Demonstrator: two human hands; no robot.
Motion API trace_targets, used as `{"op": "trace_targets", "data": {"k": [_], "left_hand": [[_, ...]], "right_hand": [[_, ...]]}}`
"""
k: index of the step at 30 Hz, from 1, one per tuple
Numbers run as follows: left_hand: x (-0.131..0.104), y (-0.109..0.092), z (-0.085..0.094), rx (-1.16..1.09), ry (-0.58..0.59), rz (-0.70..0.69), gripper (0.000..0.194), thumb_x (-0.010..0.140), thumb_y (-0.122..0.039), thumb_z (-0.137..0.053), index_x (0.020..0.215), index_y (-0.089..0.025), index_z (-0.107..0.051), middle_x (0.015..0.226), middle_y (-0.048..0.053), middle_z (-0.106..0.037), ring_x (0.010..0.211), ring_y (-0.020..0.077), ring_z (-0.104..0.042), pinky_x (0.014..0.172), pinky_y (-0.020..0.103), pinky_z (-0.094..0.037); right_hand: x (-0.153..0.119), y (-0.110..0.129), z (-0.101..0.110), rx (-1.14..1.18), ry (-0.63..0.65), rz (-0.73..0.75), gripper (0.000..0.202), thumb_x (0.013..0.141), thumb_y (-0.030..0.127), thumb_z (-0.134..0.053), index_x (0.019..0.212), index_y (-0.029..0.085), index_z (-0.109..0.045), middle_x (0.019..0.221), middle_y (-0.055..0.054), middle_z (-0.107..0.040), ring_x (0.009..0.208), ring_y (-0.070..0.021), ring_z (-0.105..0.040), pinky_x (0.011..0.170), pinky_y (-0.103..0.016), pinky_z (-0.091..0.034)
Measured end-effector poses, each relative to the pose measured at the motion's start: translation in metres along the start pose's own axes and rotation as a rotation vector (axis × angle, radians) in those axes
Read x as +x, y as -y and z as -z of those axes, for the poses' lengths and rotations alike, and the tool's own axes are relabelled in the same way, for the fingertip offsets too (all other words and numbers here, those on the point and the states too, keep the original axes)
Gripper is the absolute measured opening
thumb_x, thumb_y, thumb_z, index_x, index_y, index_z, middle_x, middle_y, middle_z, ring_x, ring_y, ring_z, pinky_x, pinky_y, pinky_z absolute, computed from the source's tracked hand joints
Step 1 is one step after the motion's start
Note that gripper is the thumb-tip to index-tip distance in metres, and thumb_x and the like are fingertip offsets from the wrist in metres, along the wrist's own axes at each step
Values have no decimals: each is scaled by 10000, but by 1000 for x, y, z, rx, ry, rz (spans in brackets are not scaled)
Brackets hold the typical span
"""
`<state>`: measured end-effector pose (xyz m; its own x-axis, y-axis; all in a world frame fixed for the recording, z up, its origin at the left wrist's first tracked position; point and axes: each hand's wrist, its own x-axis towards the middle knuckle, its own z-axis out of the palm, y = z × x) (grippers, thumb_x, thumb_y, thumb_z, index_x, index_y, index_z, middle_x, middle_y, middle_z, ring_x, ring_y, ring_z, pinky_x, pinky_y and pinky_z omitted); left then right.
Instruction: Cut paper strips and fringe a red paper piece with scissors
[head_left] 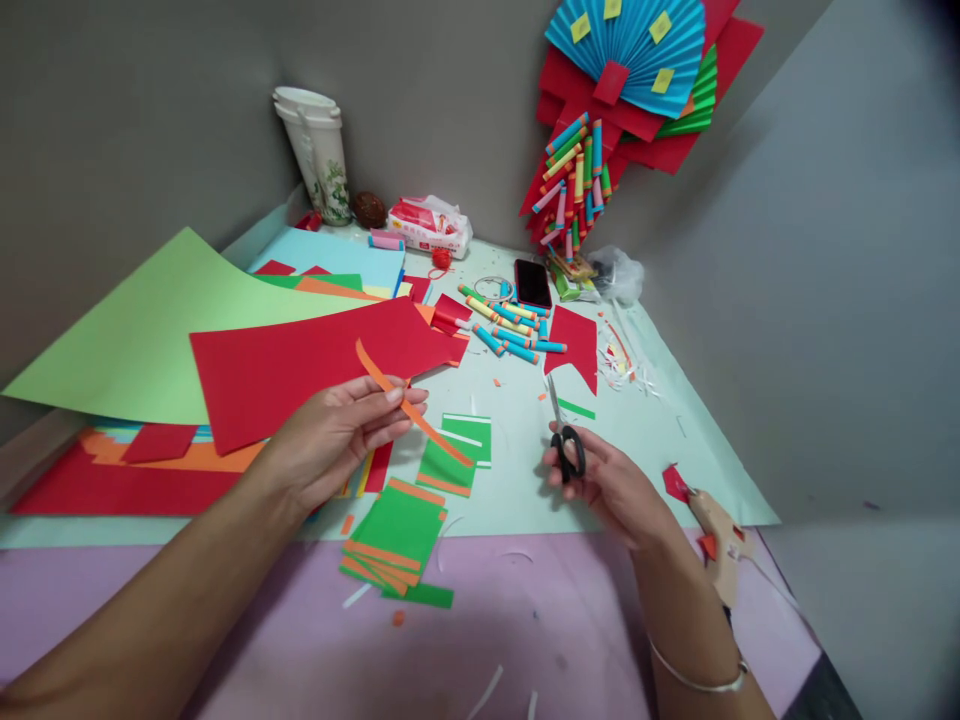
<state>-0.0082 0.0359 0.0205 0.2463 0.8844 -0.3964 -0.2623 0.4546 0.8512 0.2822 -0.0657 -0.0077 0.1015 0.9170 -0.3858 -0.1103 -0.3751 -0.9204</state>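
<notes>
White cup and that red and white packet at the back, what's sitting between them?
In the head view, a brown, roundish object sits between the white cup and the red and white packet.

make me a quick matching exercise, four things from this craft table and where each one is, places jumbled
1. orange strip
2. glue gun
3. scissors
4. cup

a. in the right hand
b. at the back left
c. in the left hand
d. to the right of both hands

Pairs: 1-c, 2-d, 3-a, 4-b
</notes>
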Motion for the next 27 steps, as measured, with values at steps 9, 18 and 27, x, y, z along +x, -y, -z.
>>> {"op": "trace_targets", "data": {"k": [9, 18, 27], "left_hand": [[-3, 3, -4, -52, 11, 4, 92, 878, -140, -641, 875, -131, -733, 903, 84, -781, 652, 107, -720, 613, 155, -603], [-9, 1, -3, -78, 25, -8, 90, 882, -141, -638, 887, -144, -728, 922, 95, -790, 659, 97, -716, 613, 143, -584], [-11, 2, -6, -37, 13, -12, 95, 871, -190, -659, 893, -152, -743, 998, 110, -773, 787, 148, -724, 699, 212, -591]], "right_hand": [[-18, 6, -15, -290, 167, 107, 458, 829, 218, -643, 1280, 289, -594, 1087, -40, -628, 965, -191, -608, 789, -294, -492], [-27, 2, -39, -475, 248, 262, 503, 768, 97, -594, 1242, 260, -633, 986, -40, -654, 846, -186, -595, 751, -289, -481], [-27, -4, -45, -568, 203, 383, 573, 731, 72, -589, 1266, 275, -614, 1037, -37, -642, 864, -186, -576, 791, -285, -477]]}}
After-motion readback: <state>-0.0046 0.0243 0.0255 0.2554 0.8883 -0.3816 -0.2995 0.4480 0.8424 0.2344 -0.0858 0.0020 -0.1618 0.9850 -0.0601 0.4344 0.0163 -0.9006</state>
